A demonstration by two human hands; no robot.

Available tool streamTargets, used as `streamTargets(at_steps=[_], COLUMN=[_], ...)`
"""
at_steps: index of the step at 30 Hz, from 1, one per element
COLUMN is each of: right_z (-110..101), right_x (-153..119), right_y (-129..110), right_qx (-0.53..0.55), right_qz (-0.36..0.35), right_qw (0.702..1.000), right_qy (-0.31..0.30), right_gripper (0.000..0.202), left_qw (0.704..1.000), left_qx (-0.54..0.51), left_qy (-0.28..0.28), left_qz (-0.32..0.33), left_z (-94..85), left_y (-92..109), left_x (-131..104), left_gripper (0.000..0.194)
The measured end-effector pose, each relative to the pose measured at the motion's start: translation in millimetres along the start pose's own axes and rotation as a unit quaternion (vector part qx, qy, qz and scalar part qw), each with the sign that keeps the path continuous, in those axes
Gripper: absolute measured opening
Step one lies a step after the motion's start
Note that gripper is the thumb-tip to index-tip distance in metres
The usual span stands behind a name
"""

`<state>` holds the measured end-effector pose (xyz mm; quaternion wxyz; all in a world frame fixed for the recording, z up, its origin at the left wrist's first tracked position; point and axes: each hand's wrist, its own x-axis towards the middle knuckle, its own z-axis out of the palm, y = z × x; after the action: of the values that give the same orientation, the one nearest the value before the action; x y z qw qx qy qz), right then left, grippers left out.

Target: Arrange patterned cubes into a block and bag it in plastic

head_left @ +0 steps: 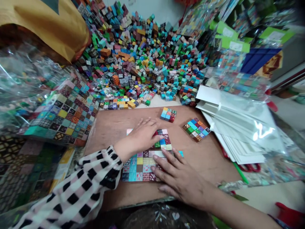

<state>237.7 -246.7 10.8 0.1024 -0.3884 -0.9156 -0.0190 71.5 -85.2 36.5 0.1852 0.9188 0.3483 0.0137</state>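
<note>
A flat square of small patterned cubes [139, 168] lies on the brown board [109, 127] in front of me. My left hand [143, 135] rests palm down across its far left part, fingers stretched forward and thumb out to the right. Along its right side lies my right hand [177, 173], with its fingers spread over the cubes. Both hands hide part of the block. Two smaller groups sit beyond it: a small cluster of cubes [168, 114] and a larger cluster of cubes [196, 129] to the right.
A big heap of loose cubes [143, 63] stands at the back. To the left is a plastic-wrapped cube stack [64, 114]. White cards [226, 127] with clear plastic over them lie at the right, near red-handled scissors [250, 167] and a green stick [241, 172].
</note>
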Motion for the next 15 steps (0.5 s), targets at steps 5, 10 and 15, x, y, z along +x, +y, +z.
streamTargets(at_steps=[5,10,15], right_z=[13.0,17.2,21.5], right_x=[1.9,4.1,4.3], right_y=[11.1,16.2,19.7], right_qx=[0.016,0.025,0.037], right_qz=[-0.007,-0.028,-0.037], right_qw=[1.0,0.999,0.998], right_qy=[0.023,0.038,0.027], right_gripper=[0.041,0.042,0.042], left_qw=[0.999,0.999,0.999], left_qx=[-0.001,-0.009,-0.03], left_qy=[-0.005,0.002,0.014], left_qz=[0.044,0.033,0.024], left_z=[15.2,13.6,13.5], left_y=[-2.9,-1.8,-1.4], left_x=[4.0,0.0,-1.4], left_gripper=[0.054,0.049,0.046])
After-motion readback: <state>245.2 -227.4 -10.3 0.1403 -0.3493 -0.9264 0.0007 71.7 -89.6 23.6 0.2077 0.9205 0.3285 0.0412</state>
